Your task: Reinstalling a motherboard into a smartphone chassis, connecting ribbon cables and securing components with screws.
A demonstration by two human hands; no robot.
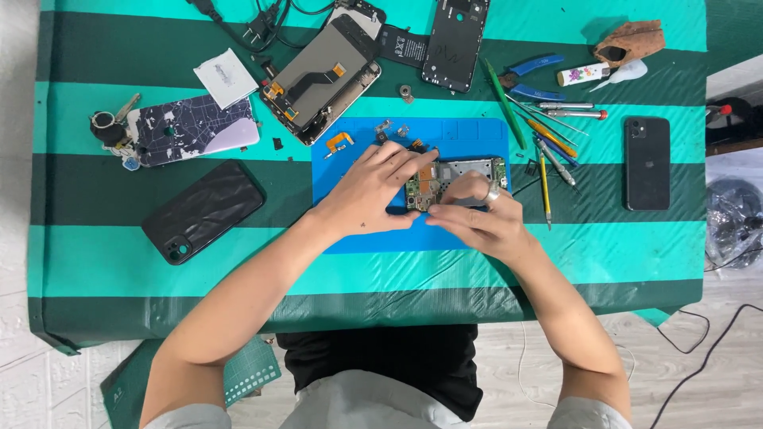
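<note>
Both hands pinch the circuit board (455, 181) on the blue mat (413, 238): left hand (373, 191) clamped on its near-left end, right hand (475, 216) fingertips pressing its centre. Component work appears underway; fine steadiness is needed.

Teal-and-dark-green striped cloth (119, 199), bright blue mat (477, 135), black phone (647, 163), glossy black case (203, 210), marbled black-and-white cover (191, 127), blue-handled pliers (528, 67), yellow screwdriver (544, 187).
</note>
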